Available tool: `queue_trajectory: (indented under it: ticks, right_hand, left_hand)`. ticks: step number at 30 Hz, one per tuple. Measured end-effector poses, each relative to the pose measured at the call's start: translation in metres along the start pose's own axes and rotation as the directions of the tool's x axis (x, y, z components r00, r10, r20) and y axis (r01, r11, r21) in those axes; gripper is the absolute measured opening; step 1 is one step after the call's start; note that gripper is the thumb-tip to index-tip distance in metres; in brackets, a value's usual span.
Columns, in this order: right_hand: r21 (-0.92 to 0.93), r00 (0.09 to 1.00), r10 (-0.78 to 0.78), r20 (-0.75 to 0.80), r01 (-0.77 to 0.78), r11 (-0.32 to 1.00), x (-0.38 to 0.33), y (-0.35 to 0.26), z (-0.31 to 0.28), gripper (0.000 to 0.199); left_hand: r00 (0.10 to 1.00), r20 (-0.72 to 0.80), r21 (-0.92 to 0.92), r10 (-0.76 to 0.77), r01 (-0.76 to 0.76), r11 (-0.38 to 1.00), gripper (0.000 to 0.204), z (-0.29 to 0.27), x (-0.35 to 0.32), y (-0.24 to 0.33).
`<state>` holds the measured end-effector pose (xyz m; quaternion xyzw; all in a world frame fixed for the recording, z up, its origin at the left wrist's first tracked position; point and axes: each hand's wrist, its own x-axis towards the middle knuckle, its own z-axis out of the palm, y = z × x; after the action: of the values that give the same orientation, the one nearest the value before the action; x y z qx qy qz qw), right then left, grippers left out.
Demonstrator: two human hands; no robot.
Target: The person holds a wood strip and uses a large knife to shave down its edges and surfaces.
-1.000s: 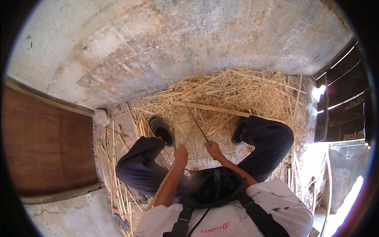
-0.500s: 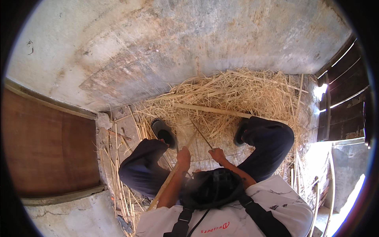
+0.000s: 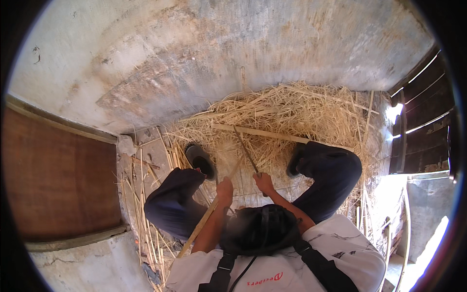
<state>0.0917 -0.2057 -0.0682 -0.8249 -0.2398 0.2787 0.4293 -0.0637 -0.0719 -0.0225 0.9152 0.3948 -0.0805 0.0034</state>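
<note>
My left hand (image 3: 224,191) is closed round a long pale bamboo strip (image 3: 202,224). The strip slants from beside my left arm, through the fist, to a blurred far end between my feet. In my right hand (image 3: 263,182) I grip a long, thin, dark-bladed knife (image 3: 246,150) by its handle. Its blade points forward and a little left, with the tip near the shavings. The blade's middle lies close to the strip's far end; whether they touch, I cannot tell.
A heap of straw-like bamboo shavings (image 3: 311,109) lies against the stained wall (image 3: 233,44). Across it rests another flat strip (image 3: 262,131). My dark shoes (image 3: 198,158) flank the work. Loose strips (image 3: 151,228) lie at left, near a brown wooden panel (image 3: 63,180).
My right hand has moved slightly forward and left, and the knife's tip now reaches farther toward the shavings. The left hand has stayed nearly in place, still holding the bamboo strip.
</note>
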Motion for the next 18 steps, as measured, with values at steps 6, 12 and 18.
queue_trajectory:
  ticks: [6, 12, 18]
  right_hand:
    - [-0.044, 0.972, -0.223, 0.069, 0.226, 0.973, -0.005, 0.016, 0.019, 0.039]
    - [0.064, 0.985, 0.070, 0.159, -0.081, 0.995, 0.014, -0.025, 0.003, 0.031]
    - [0.010, 0.997, -0.014, 0.074, 0.013, 1.000, -0.006, 0.004, 0.002, 0.038]
  left_hand:
    - [0.996, -0.093, 0.056, 0.004, 0.001, 0.998, 0.007, 0.001, -0.005, -0.016]
    - [0.980, 0.151, -0.101, -0.127, 0.143, 0.985, 0.009, 0.013, 0.002, -0.012]
    - [0.984, 0.175, -0.200, -0.027, 0.063, 0.978, 0.015, 0.012, 0.016, -0.022]
